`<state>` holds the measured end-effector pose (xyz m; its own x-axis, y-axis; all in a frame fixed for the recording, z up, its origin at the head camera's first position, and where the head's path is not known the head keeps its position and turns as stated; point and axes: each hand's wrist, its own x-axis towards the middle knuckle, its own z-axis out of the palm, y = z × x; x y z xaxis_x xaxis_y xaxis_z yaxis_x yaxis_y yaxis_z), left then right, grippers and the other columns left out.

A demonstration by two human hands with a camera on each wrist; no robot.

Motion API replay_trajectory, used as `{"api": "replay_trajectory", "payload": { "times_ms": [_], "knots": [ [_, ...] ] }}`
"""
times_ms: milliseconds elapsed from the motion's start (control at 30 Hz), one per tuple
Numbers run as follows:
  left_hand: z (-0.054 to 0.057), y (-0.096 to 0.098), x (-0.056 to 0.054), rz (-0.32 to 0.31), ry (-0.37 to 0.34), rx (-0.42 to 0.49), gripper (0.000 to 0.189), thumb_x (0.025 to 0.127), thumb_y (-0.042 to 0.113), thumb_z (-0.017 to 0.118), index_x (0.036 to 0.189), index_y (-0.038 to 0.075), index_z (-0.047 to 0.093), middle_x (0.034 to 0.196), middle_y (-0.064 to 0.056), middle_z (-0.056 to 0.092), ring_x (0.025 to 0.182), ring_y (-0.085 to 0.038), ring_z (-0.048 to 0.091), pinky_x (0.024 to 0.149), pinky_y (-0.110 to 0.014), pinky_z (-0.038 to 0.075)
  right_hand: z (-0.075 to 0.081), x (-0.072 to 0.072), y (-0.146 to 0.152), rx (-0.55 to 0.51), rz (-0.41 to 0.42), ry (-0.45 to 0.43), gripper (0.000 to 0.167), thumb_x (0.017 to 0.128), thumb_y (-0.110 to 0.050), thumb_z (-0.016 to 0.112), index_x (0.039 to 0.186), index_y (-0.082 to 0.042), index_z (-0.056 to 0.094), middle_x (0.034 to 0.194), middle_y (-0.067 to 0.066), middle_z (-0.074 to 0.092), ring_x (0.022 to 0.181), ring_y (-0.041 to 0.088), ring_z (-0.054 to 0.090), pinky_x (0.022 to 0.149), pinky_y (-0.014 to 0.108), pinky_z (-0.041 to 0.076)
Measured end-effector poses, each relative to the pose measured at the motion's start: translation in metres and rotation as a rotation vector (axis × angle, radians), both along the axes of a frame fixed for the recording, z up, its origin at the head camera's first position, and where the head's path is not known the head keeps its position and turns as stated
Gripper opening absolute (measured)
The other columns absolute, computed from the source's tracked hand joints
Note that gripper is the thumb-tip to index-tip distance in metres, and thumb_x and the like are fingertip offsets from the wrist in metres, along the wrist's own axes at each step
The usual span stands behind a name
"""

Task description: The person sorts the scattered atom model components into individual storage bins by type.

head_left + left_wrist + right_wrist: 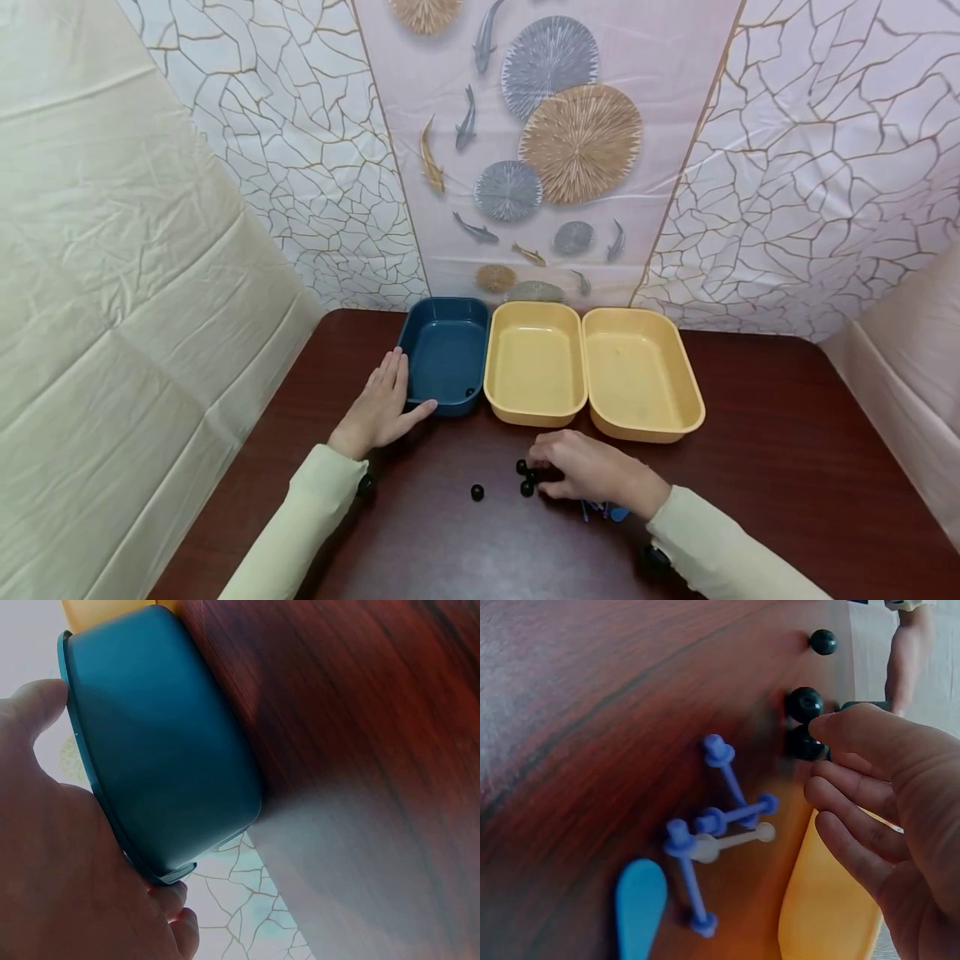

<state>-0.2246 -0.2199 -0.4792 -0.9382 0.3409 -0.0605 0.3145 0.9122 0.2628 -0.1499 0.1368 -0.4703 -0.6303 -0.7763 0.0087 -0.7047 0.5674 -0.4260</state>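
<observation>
My left hand [381,408] rests on the near left corner of a dark blue tray [165,742]. Its fingers lie straight along the left side, and the thumb touches the front rim. My right hand [588,471] is low over the table, fingers bent. Its thumb and forefinger pinch a shiny black ball [804,743], partly hidden by the thumb. Two more black balls, one farther back [522,467] and one nearer [527,489], sit close by. Another black ball [477,492] lies apart to the left. Inside the blue tray is a small black ball [470,392].
Two yellow trays, one in the middle [536,417] and one at right [647,434], stand beside the blue tray. Under the right wrist lie purple double-ended pegs [692,889], a whitish peg [739,839] and a light-blue flat-ended piece [640,900]. A patterned cloth [510,275] hangs behind the table.
</observation>
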Motion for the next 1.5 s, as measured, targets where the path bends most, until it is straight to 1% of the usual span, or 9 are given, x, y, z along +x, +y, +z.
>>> {"api": "replay_trajectory", "payload": {
  "times_ms": [200,367,467,633,733,867,1200,1333,1500],
  "knots": [
    [0.002,0.002,0.001,0.001,0.012,0.019,0.104,0.103,0.065,0.05,0.167,-0.006,0.009,0.178,-0.023,0.004,0.165,-0.045,0.006,0.132,-0.061,0.017,-0.004,0.001,0.0,-0.002,0.007,0.038,0.015,0.091,-0.017,0.083,0.103,-0.013,0.075,0.093,-0.004,0.067,0.079,0.005,0.062,0.068,0.016,0.049],
    [0.003,0.002,0.001,-0.004,0.021,0.02,0.104,0.103,0.064,0.051,0.166,-0.007,0.01,0.177,-0.024,0.004,0.165,-0.045,0.006,0.132,-0.061,0.018,-0.007,0.0,-0.001,0.0,0.006,0.053,0.012,0.089,-0.015,0.083,0.095,-0.014,0.073,0.087,-0.005,0.064,0.073,0.005,0.058,0.064,0.015,0.046],
    [0.004,0.003,0.002,-0.007,0.022,0.019,0.104,0.103,0.064,0.051,0.166,-0.007,0.01,0.177,-0.024,0.004,0.165,-0.045,0.007,0.132,-0.061,0.018,-0.007,0.0,-0.001,-0.002,-0.003,0.038,0.013,0.088,-0.012,0.083,0.093,-0.015,0.072,0.086,-0.006,0.063,0.073,0.005,0.058,0.063,0.015,0.047],
    [0.005,0.002,0.003,-0.007,0.022,0.019,0.104,0.103,0.064,0.05,0.166,-0.008,0.01,0.177,-0.025,0.005,0.165,-0.045,0.007,0.132,-0.062,0.018,-0.004,-0.002,-0.001,0.02,-0.032,-0.006,0.015,0.086,-0.012,0.083,0.095,-0.017,0.071,0.087,-0.008,0.064,0.076,0.003,0.06,0.066,0.016,0.05],
    [0.005,0.002,0.003,-0.006,0.022,0.019,0.104,0.103,0.064,0.05,0.166,-0.007,0.01,0.177,-0.025,0.005,0.165,-0.046,0.007,0.132,-0.062,0.018,0.0,-0.003,0.0,0.025,-0.037,-0.027,0.016,0.085,-0.013,0.083,0.096,-0.017,0.072,0.087,-0.008,0.064,0.075,0.002,0.06,0.066,0.016,0.051],
    [0.005,0.001,0.003,-0.006,0.021,0.021,0.104,0.103,0.064,0.05,0.166,-0.007,0.01,0.177,-0.025,0.005,0.165,-0.046,0.007,0.132,-0.062,0.018,0.007,-0.004,0.001,0.019,-0.033,-0.021,0.015,0.085,-0.013,0.083,0.096,-0.017,0.072,0.087,-0.009,0.063,0.075,0.001,0.058,0.065,0.016,0.05],
    [0.004,0.002,0.003,-0.008,0.02,0.022,0.103,0.103,0.063,0.051,0.166,-0.008,0.011,0.177,-0.025,0.005,0.165,-0.046,0.007,0.131,-0.062,0.018,0.027,-0.009,0.006,0.018,-0.019,0.067,0.015,0.083,-0.012,0.083,0.091,-0.017,0.071,0.083,-0.008,0.062,0.073,0.0,0.054,0.065,0.016,0.049],
    [0.003,0.002,0.003,-0.006,0.015,0.02,0.103,0.103,0.063,0.05,0.166,-0.007,0.01,0.177,-0.025,0.005,0.165,-0.046,0.007,0.132,-0.062,0.018,0.038,-0.012,0.007,0.025,-0.027,0.077,0.014,0.084,-0.013,0.083,0.091,-0.017,0.071,0.084,-0.008,0.062,0.073,0.002,0.054,0.065,0.016,0.049],
    [0.002,0.002,0.003,-0.004,0.014,0.018,0.103,0.103,0.064,0.05,0.166,-0.007,0.01,0.177,-0.024,0.004,0.165,-0.046,0.007,0.132,-0.061,0.017,0.051,-0.017,0.007,0.025,-0.015,0.108,0.013,0.083,-0.012,0.082,0.09,-0.016,0.071,0.082,-0.006,0.062,0.072,0.003,0.054,0.063,0.016,0.049]
  ]
}}
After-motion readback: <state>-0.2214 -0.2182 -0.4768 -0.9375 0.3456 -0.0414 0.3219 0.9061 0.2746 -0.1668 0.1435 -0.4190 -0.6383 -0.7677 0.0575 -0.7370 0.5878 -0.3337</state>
